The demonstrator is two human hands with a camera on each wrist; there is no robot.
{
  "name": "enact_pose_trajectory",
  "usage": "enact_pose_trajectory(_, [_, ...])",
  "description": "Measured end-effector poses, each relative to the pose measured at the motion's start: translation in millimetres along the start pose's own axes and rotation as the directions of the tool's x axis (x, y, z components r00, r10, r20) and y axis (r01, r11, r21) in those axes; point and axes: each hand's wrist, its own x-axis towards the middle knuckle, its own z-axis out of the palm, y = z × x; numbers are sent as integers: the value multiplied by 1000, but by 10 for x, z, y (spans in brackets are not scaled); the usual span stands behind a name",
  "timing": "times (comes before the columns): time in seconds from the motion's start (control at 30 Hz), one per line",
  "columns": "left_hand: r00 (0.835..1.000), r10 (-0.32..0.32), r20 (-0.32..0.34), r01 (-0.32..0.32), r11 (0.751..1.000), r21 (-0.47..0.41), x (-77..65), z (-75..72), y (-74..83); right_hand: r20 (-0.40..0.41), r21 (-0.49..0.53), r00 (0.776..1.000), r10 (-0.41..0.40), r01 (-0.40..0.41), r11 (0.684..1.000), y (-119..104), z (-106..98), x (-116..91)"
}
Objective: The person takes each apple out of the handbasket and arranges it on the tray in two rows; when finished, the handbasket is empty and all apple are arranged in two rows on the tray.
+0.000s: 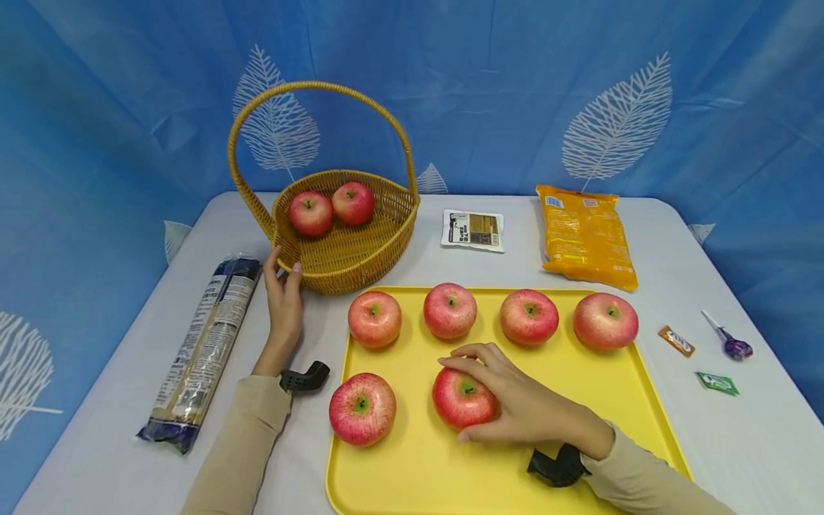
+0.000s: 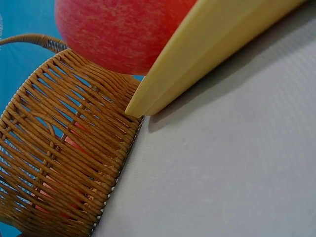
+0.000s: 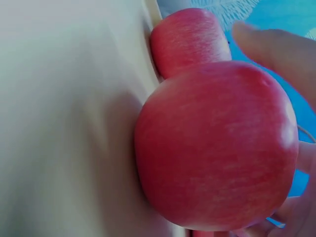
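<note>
My right hand (image 1: pixel 508 400) is curved over a red apple (image 1: pixel 465 399) on the yellow tray (image 1: pixel 412 472), fingers on its far side and thumb at its near side. In the right wrist view, this apple (image 3: pixel 217 148) rests against the tray, and one fingertip stands a little off it. My left hand (image 1: pixel 283 304) touches the near left rim of the wicker basket (image 1: pixel 347 272) with fairly straight fingers. Two apples (image 1: pixel 311 214) lie in the basket. Another apple (image 1: pixel 363 409) sits left of my right hand, and several more line the tray's far side, including one (image 1: pixel 450 310).
A long clear-and-blue packet (image 1: pixel 202 350) lies left of my left arm. Behind the tray are a small white pouch (image 1: pixel 473 230) and an orange bag (image 1: pixel 586 236). At the right lie a lollipop (image 1: pixel 734 345), an orange-wrapped candy (image 1: pixel 676 341) and a green one (image 1: pixel 717 383).
</note>
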Motion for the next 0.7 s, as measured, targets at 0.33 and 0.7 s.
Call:
enact_pose_trajectory(0.33, [1000, 4, -9, -3, 1000, 6, -19, -7, 80, 17, 119, 998, 63, -65, 991, 3, 13, -20])
enact_pose_trajectory(0.7, [1000, 1, -2, -1, 1000, -7, -21, 7, 64, -19, 112, 995, 95, -92, 989, 0, 72, -49])
